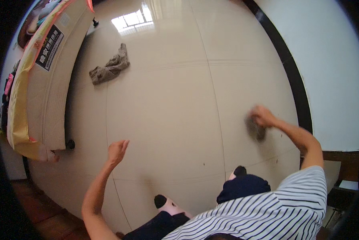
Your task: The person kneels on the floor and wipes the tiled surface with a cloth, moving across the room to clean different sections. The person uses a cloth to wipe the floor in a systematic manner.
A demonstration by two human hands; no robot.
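My right hand (262, 115) grips a bunched grey-brown cloth (255, 129), blurred by motion, on the right side. Whether the cloth touches the floor I cannot tell. Over the tiles on the left is my left hand (117, 151), fingers curled in and nothing visible in them. Farther ahead, a crumpled grey-brown cloth (110, 68) lies twisted on the glossy beige tile floor (167, 105), well apart from both hands.
On the left stands a bed (55, 90) with a yellow-edged cover and dark feet. A black baseboard (290, 72) runs along the white wall (329, 60) at right. Small dark specks dot the tiles. My slippered feet (170, 205) are below; reddish-brown flooring (52, 216) borders the lower left.
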